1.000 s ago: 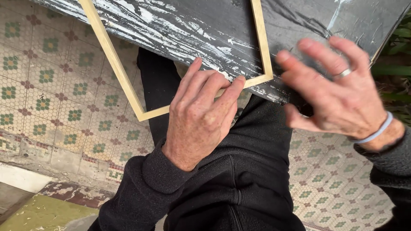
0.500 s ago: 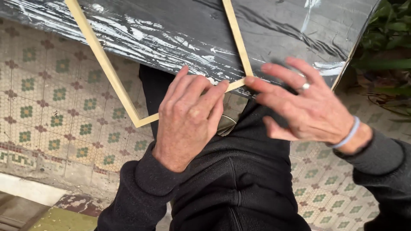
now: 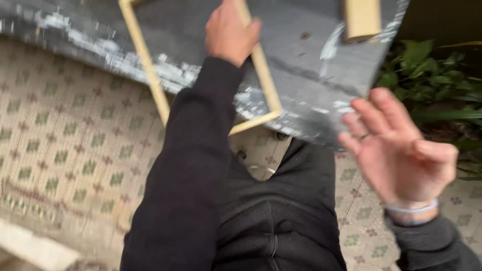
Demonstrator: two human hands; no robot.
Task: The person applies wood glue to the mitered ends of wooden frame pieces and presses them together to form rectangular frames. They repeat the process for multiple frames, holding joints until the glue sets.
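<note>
A pale wooden frame (image 3: 150, 75) lies on a dark grey, paint-streaked tabletop (image 3: 311, 70), its near corner hanging over the table's edge. My left hand (image 3: 230, 31) has reached forward and sits closed over the frame's right bar, with the fingertips cut off by the top of the picture. My right hand (image 3: 396, 145) hovers off the table's near right corner. It holds nothing, its fingers are spread, and it wears a ring and a pale wristband. The picture is motion-blurred.
A small pale wooden block (image 3: 361, 17) sits on the tabletop at the far right. Green plants (image 3: 437, 85) grow to the right of the table. Patterned floor tiles (image 3: 65, 150) spread below and left, with a raised ledge (image 3: 30, 246) at the bottom left.
My left hand slid from the frame's near corner up along its right bar. My right hand lifted off the frame and drew back to the right, open. The view shifted.
</note>
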